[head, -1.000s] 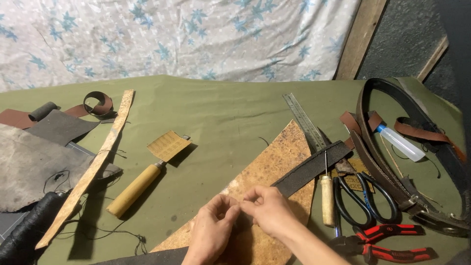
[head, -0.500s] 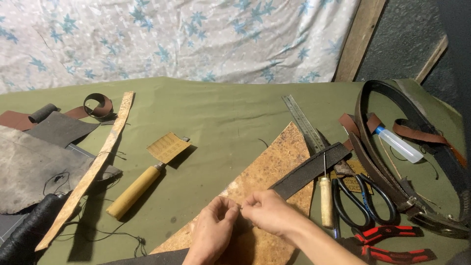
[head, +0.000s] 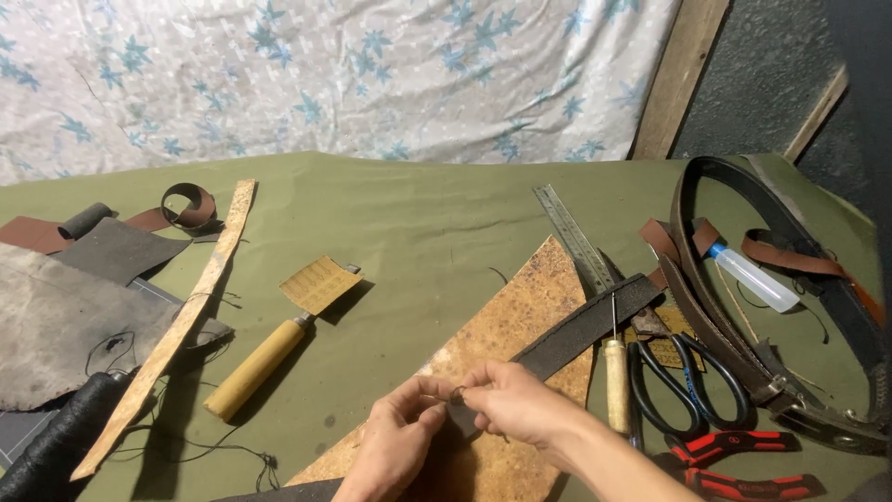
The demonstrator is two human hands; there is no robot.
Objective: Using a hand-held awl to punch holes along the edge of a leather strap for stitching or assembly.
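Two bare hands meet low in the head view, over a brown cork-like board [head: 520, 325] lying on the green cloth-covered table [head: 409, 214]. Left hand [head: 390, 446] is pinched narrow, thumb and forefinger closed on a thin thread or needle; which of the two cannot be told. Right hand [head: 511, 404] is likewise pinched, fingertips closed at a small dark ring-like piece [head: 457, 395] between the two hands, at the near end of a dark leather strap [head: 585, 325] that lies diagonally across the board.

Just right of the strap lie a wooden-handled awl [head: 616, 372], black-handled scissors [head: 688, 381] and red-handled pliers [head: 734, 465]. A steel ruler [head: 571, 232] lies beyond the board. Far right: coiled dark leather belts [head: 734, 307] and a small clear plastic bottle with a blue tip [head: 753, 277].

Left of the board lies a wooden-handled tool with a flat tan head [head: 279, 335], then a long pale wooden strip [head: 186, 316], grey leather pieces [head: 65, 316] and a roll of black thread [head: 56, 446] at the near left edge.
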